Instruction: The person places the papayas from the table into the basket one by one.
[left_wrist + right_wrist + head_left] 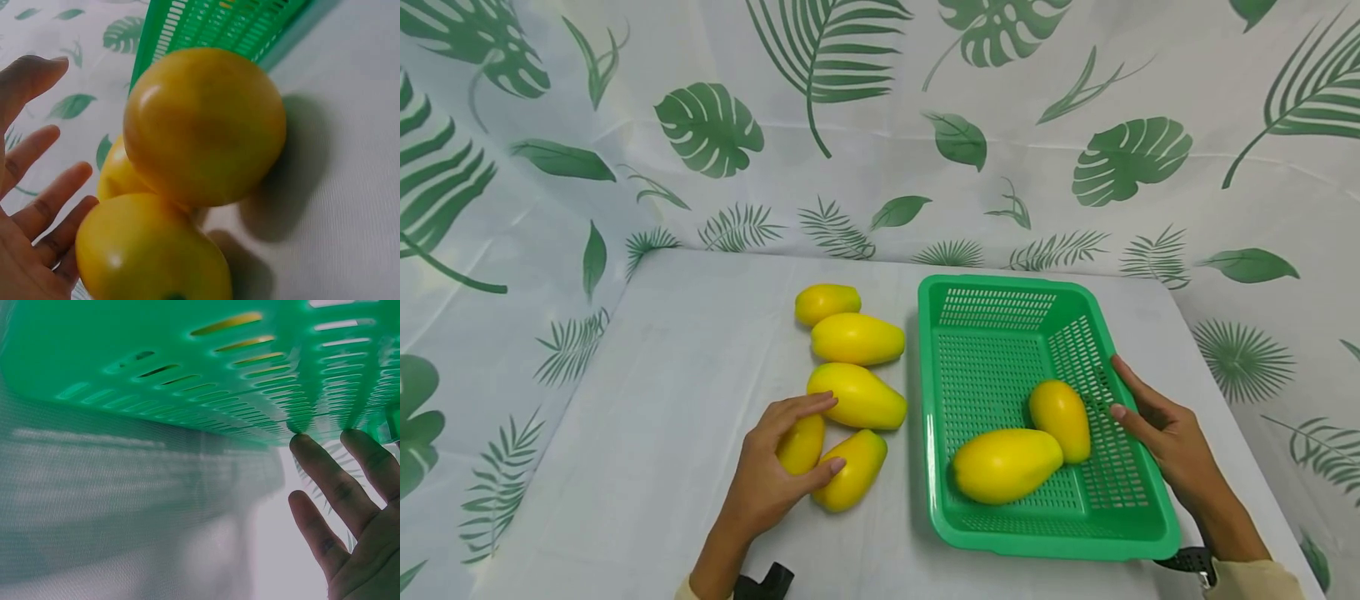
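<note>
My left hand (772, 454) is spread over a yellow, papaya-like fruit (802, 443) at the near end of a group on the table. Its thumb overlaps a second fruit (852, 473) beside it in the head view. The left wrist view shows the thumb and fingers (47, 209) apart, close beside the fruits. My right hand (1172, 446) holds the right side of a green plastic basket (927, 400), thumb over the rim. Its other fingertips (301, 442) touch the slotted outer wall. Two yellow fruits lie inside, a larger one (1007, 467) and a smaller one (1060, 421).
Farther back, three more yellow fruits, among them one by the left fingertips (859, 398), lie in a rough column left of the basket. A white cloth (625, 450) covers the table. Leaf-printed sheeting (880, 167) hangs behind and at both sides.
</note>
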Action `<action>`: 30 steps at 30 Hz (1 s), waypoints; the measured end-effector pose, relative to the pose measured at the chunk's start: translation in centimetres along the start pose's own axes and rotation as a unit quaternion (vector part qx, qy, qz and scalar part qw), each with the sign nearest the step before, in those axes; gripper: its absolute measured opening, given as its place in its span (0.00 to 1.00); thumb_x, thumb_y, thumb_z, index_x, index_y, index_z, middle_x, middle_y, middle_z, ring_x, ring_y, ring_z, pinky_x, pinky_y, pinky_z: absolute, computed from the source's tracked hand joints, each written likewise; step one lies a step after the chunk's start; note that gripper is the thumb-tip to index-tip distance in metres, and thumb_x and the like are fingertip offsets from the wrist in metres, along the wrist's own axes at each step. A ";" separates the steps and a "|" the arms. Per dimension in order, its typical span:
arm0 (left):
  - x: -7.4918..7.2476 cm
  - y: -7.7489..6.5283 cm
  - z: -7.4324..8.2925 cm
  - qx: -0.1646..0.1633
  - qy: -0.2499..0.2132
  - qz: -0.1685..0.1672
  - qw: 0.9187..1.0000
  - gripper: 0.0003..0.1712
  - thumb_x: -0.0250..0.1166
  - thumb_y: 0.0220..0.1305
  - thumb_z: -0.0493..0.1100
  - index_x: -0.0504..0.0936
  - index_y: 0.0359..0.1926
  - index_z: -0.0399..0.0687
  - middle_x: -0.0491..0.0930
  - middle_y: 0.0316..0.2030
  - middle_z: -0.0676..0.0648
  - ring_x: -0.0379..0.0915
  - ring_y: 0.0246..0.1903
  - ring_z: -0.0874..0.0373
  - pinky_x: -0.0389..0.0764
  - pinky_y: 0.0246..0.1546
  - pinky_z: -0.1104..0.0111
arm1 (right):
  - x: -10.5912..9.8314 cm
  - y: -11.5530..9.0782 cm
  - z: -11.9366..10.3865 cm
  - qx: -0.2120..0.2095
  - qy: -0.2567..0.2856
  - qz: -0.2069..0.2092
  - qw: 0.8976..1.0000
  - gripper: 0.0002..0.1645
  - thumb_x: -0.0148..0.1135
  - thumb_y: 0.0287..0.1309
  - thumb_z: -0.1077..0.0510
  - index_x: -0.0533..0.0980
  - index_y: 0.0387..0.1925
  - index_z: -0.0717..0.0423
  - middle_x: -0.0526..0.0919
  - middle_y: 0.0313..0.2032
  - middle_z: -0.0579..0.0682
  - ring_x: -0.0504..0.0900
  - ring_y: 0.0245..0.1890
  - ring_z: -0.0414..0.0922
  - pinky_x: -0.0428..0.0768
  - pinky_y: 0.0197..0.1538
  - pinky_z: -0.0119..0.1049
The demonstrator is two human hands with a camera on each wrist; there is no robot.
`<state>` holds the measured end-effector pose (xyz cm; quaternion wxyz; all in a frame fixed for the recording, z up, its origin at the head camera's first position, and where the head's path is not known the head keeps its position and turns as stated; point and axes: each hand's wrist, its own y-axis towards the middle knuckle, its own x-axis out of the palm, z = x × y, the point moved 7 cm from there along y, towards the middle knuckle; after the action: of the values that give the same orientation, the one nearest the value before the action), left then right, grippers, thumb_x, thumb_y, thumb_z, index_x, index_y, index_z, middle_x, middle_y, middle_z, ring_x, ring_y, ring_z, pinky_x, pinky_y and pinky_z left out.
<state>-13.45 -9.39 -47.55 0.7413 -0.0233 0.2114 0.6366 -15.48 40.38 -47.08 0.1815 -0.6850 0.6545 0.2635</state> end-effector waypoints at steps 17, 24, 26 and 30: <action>0.4 -0.9 -3.1 -0.068 0.022 -0.020 0.997 0.37 0.82 0.56 0.54 0.81 0.67 0.72 0.79 0.64 0.67 0.73 0.67 0.63 0.73 0.70 0.61 | 0.0 0.1 0.0 0.010 -0.006 0.005 1.000 0.41 0.57 0.78 0.65 0.56 0.84 0.45 0.57 0.83 0.39 0.64 0.70 0.18 0.72 0.57 0.10; 0.6 -1.1 -3.6 -0.079 0.006 -0.044 0.996 0.36 0.82 0.58 0.55 0.80 0.67 0.71 0.79 0.65 0.65 0.73 0.68 0.61 0.74 0.70 0.59 | 0.0 0.1 0.0 0.016 -0.005 0.005 1.000 0.41 0.57 0.78 0.64 0.56 0.84 0.44 0.57 0.83 0.39 0.65 0.71 0.19 0.72 0.57 0.10; 0.7 -1.2 -3.7 -0.081 -0.003 -0.051 0.995 0.36 0.81 0.59 0.54 0.81 0.67 0.69 0.79 0.66 0.64 0.73 0.69 0.61 0.73 0.71 0.60 | 0.0 0.1 0.0 0.017 -0.005 0.006 1.000 0.40 0.56 0.78 0.63 0.56 0.84 0.44 0.57 0.83 0.39 0.65 0.71 0.18 0.72 0.56 0.10; 0.9 -1.3 -4.0 -0.083 -0.017 -0.057 0.995 0.33 0.80 0.61 0.51 0.82 0.67 0.67 0.79 0.65 0.63 0.73 0.69 0.60 0.72 0.72 0.63 | 0.1 0.0 -0.2 0.011 -0.002 0.006 1.000 0.40 0.56 0.78 0.64 0.56 0.84 0.45 0.58 0.83 0.39 0.65 0.70 0.18 0.73 0.56 0.11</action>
<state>-13.24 -10.05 -51.77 0.7754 -0.0857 0.1439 0.6089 -15.50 40.22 -47.00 0.1887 -0.6788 0.6609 0.2583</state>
